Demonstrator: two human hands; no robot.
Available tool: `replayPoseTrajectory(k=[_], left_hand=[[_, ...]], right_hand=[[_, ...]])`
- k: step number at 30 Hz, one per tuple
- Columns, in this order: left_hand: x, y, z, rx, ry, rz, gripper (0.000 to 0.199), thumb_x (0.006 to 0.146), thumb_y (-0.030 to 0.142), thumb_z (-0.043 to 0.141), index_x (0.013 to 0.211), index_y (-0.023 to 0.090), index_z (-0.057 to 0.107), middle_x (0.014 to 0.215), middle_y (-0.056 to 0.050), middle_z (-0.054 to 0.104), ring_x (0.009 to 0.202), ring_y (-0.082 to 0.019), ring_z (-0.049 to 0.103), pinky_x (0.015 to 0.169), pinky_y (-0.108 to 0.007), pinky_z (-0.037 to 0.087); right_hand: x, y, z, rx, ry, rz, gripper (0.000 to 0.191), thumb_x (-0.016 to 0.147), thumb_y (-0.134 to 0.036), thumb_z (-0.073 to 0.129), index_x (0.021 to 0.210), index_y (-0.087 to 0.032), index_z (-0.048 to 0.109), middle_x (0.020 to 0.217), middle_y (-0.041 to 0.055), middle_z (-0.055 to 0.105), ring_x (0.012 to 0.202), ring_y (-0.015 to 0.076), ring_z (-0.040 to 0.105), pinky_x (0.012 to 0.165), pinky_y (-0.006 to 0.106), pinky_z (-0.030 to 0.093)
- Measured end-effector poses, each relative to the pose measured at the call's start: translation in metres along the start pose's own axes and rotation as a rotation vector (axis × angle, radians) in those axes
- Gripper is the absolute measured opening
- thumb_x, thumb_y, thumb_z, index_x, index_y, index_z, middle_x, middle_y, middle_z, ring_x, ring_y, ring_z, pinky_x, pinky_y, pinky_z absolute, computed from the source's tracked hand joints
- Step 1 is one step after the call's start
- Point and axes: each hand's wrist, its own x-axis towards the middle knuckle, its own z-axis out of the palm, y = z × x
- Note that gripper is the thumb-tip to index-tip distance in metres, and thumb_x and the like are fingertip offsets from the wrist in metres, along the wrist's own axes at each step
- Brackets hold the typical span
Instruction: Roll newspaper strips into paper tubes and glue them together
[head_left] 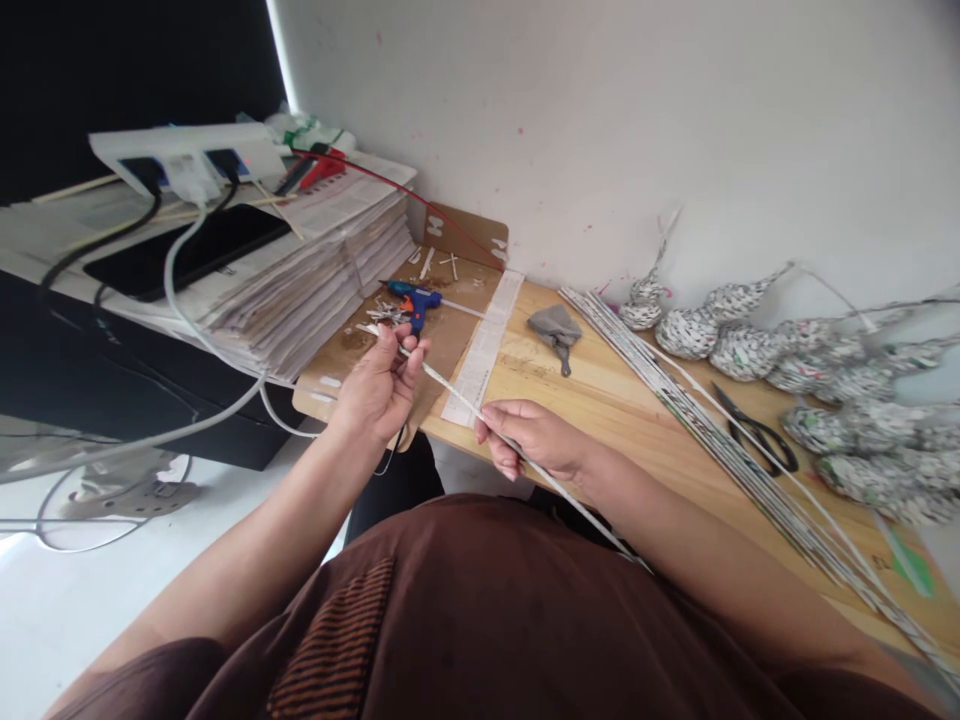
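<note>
A long thin white rolled-paper stick (pixel 450 386) slants across my lap, its near end running down past my right forearm. Close to its far tip, my left hand (pixel 381 385) pinches it between thumb and fingers. My right hand (pixel 529 437) is closed around the stick farther down, above the table's front edge. Just beyond my left hand, a blue glue gun (pixel 420 305) lies on brown cardboard (pixel 461 300) among white paper scraps (pixel 386 312). A strip of printed paper (pixel 487 345) lies between the two hands, on the table behind the stick.
A newspaper stack (pixel 322 260) at left bears a phone (pixel 191 250) and a power strip (pixel 187 150) with trailing cables. On the wooden table (pixel 622 410) are a grey cloth (pixel 553 328), a bundle of paper sticks (pixel 675 400), black scissors (pixel 754 430) and several woven paper gourd shapes (pixel 686 333).
</note>
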Motion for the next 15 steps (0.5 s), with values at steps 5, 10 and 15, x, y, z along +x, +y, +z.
replayPoseTrajectory(k=[5,10,15], left_hand=[[0.001,-0.002,-0.002,0.012,-0.013,0.007,0.023,0.091,0.025,0.05,0.082,0.008,0.064,0.065,-0.002,0.062,0.07,-0.011,0.068,0.06,-0.012,0.056],[-0.001,-0.002,0.0,0.025,-0.014,-0.019,0.021,0.091,0.024,0.051,0.083,0.009,0.064,0.066,-0.002,0.062,0.069,-0.01,0.068,0.06,-0.012,0.056],[-0.004,-0.002,0.002,0.042,-0.02,-0.026,0.023,0.092,0.025,0.05,0.083,0.01,0.065,0.066,-0.001,0.062,0.068,-0.009,0.068,0.06,-0.011,0.055]], right_hand=[[0.004,-0.001,0.004,-0.248,0.203,-0.165,0.032,0.089,-0.048,0.049,0.077,-0.019,0.054,0.055,-0.0036,0.048,0.05,0.0091,0.046,0.052,0.022,0.036],[0.01,-0.002,0.001,0.197,-0.123,0.002,0.039,0.092,-0.053,0.041,0.081,-0.017,0.051,0.043,-0.009,0.035,0.037,0.0088,0.039,0.042,0.022,0.034],[0.015,-0.003,-0.003,0.326,-0.129,0.013,0.037,0.091,-0.051,0.047,0.08,-0.016,0.053,0.042,-0.0086,0.038,0.036,0.0068,0.037,0.041,0.019,0.033]])
